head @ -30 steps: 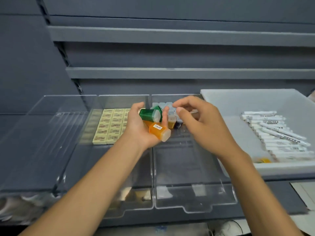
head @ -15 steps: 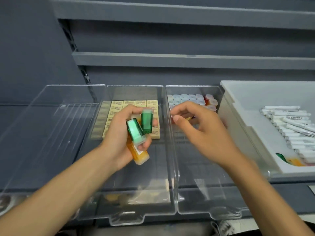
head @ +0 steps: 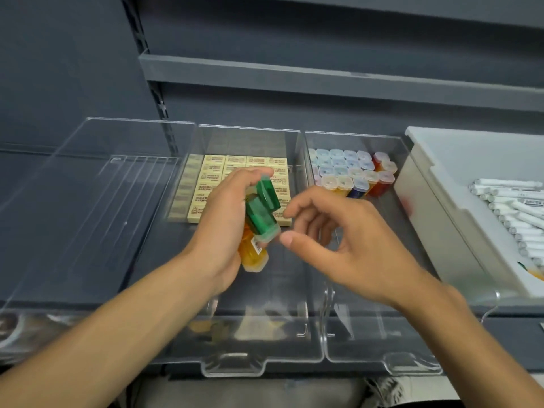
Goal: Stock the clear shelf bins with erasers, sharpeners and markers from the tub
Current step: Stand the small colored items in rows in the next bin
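Left hand (head: 219, 231): curled round three sharpeners, gripping an upper green sharpener (head: 268, 195), a lower green sharpener (head: 261, 220) and an orange sharpener (head: 253, 256) beneath; held above the middle bin (head: 235, 365).
Right hand (head: 356, 248): holds nothing; thumb and forefinger parted in a loose pinch, other fingers softly bent.
Key relation: lower green sharpener just left of the right fingertips (head: 287, 239), almost touching, its clear cap end turned toward the thumb.
Long axis: slants from far-left to near-right, so a pinch across the cap end looks the natural take.
Nearer hand: right; left serves only as holder.
Likely destination: right bin (head: 382, 359), where stocked sharpeners (head: 350, 172) stand upright in rows at the far end.
Erasers (head: 215, 172): flat in rows at the far end of the middle bin, partly hidden behind the left hand.
Tub (head: 435, 207): far right, white markers (head: 512, 201) lying inside.
Step, as judged: drawing one green sharpener from the bundle for placing.
Risk: loose bundle; pulling one could drag the orange sharpener free.
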The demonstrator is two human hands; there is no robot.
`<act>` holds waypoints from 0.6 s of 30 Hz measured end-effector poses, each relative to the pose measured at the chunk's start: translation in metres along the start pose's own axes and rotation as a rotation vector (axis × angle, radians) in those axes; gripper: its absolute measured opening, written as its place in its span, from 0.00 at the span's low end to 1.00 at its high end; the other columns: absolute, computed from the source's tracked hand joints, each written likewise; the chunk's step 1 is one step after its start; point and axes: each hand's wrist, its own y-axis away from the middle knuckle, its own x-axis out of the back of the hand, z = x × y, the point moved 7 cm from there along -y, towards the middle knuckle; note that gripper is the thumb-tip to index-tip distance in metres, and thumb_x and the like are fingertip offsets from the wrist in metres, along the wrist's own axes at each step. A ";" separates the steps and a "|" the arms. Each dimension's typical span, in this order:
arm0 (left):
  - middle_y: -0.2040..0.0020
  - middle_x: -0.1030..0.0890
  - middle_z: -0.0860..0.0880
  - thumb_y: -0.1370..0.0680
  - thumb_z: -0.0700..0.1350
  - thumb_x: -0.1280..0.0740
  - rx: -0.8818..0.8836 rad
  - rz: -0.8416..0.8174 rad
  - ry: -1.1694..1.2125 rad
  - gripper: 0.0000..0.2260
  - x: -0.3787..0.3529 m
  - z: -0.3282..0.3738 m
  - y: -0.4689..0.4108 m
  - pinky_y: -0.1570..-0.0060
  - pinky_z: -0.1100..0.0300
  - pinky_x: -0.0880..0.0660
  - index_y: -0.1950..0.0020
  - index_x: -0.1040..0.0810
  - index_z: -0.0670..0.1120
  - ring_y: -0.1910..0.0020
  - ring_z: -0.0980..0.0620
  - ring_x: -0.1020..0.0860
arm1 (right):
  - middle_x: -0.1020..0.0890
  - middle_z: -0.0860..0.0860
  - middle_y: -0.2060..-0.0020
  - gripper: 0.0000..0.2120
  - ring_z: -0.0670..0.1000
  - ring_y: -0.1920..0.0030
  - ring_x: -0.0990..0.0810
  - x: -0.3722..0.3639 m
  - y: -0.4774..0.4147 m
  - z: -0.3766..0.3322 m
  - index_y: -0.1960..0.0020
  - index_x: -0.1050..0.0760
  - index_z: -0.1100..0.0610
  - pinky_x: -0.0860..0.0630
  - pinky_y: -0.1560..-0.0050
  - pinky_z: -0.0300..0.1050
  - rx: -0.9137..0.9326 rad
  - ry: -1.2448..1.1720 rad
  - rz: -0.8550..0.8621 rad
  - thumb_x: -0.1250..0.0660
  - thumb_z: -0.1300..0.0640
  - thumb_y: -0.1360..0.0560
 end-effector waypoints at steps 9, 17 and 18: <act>0.55 0.22 0.47 0.19 0.46 0.41 0.033 -0.051 0.057 0.11 -0.001 -0.013 0.008 0.63 0.59 0.23 0.46 0.19 0.51 0.58 0.50 0.23 | 0.29 0.46 0.70 0.15 0.47 0.68 0.28 -0.015 -0.003 -0.012 0.52 0.28 0.48 0.29 0.68 0.44 0.041 0.157 0.002 0.32 0.39 0.28; 0.48 0.18 0.43 0.19 0.47 0.40 0.082 -0.052 0.022 0.11 0.004 -0.021 0.003 0.61 0.54 0.23 0.45 0.18 0.51 0.57 0.47 0.18 | 0.21 0.46 0.61 0.10 0.50 0.60 0.23 -0.015 0.000 -0.004 0.55 0.25 0.53 0.27 0.62 0.39 -0.005 0.028 0.073 0.30 0.46 0.26; 0.51 0.18 0.42 0.19 0.47 0.41 0.093 -0.058 0.018 0.12 0.004 -0.022 0.002 0.66 0.56 0.24 0.44 0.19 0.50 0.63 0.48 0.19 | 0.20 0.46 0.61 0.10 0.50 0.59 0.22 -0.015 0.000 -0.003 0.55 0.24 0.52 0.26 0.61 0.42 -0.019 -0.005 0.069 0.31 0.46 0.26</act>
